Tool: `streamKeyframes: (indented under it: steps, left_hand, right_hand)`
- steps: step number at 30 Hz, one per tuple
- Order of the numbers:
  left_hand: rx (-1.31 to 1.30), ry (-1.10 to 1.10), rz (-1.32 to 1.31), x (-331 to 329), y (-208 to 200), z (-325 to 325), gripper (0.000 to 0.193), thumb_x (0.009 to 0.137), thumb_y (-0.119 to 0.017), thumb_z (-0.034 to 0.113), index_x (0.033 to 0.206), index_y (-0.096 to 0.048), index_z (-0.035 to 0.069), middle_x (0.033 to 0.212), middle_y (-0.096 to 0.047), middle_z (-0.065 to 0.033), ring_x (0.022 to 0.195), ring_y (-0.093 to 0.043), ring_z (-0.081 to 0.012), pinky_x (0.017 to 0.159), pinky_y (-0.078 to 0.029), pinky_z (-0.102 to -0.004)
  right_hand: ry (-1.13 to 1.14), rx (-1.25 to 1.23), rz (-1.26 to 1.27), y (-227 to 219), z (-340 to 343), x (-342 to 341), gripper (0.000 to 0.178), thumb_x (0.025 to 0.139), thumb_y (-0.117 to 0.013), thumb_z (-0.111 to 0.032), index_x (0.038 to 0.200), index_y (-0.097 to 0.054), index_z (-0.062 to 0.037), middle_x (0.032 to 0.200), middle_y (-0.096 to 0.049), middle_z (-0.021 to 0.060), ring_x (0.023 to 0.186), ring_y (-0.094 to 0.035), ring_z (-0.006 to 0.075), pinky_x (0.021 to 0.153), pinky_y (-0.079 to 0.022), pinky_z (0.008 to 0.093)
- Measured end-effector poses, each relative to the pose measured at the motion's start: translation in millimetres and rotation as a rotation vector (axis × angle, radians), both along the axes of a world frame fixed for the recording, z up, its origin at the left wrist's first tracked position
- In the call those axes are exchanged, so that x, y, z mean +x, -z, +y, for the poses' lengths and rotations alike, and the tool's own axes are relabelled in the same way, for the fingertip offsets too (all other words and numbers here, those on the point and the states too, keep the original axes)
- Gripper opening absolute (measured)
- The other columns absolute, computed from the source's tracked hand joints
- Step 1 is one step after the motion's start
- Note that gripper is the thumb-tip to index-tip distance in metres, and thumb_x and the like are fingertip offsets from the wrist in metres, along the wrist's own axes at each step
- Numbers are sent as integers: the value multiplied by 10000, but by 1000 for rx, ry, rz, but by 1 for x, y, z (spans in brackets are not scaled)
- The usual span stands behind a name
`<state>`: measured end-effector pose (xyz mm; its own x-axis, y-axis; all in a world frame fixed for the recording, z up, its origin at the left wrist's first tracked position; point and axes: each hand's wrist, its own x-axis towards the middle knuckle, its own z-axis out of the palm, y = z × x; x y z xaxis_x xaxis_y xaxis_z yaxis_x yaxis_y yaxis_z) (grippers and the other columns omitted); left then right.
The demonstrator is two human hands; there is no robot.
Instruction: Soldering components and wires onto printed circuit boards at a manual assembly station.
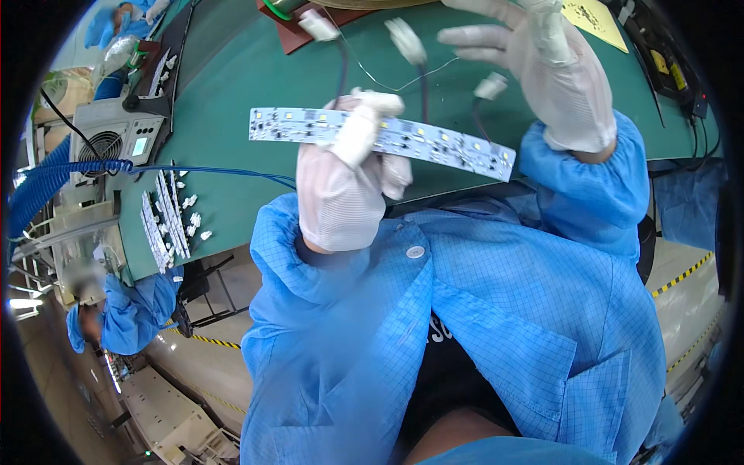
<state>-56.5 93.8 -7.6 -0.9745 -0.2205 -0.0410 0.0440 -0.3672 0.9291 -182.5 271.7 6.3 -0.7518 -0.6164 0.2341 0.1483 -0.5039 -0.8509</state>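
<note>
While your left hand pinches the LED board above the green mat, your right hand hangs spread-fingered; trailing connectors could snag, straining their wires.

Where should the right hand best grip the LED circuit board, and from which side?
Probably the LED circuit board is best pinched by its long edges at the right end, coming from the right: it is long and narrow, that end projects free of the left hand, and small components dot its face.
</note>
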Motion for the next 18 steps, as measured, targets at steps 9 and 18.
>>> streamKeyframes:
  steps: [9,18]
  left_hand:
    - [17,-26,4,-7,8,-21,248,915,-510,234,1030,-551,18,806,-520,-75,505,-470,-117,415,-367,-228]
    - [61,-288,94,-16,21,-29,220,900,-516,181,1028,-571,11,893,-505,-70,603,-487,-136,477,-367,-241]
  right_hand:
    - [22,-97,-131,32,-9,-8,276,886,-594,-171,1056,-554,43,846,-609,122,776,-636,248,693,-545,350]
    - [643,-184,52,21,-42,6,411,943,-519,-273,1212,-474,34,984,-608,144,829,-628,228,703,-532,338]
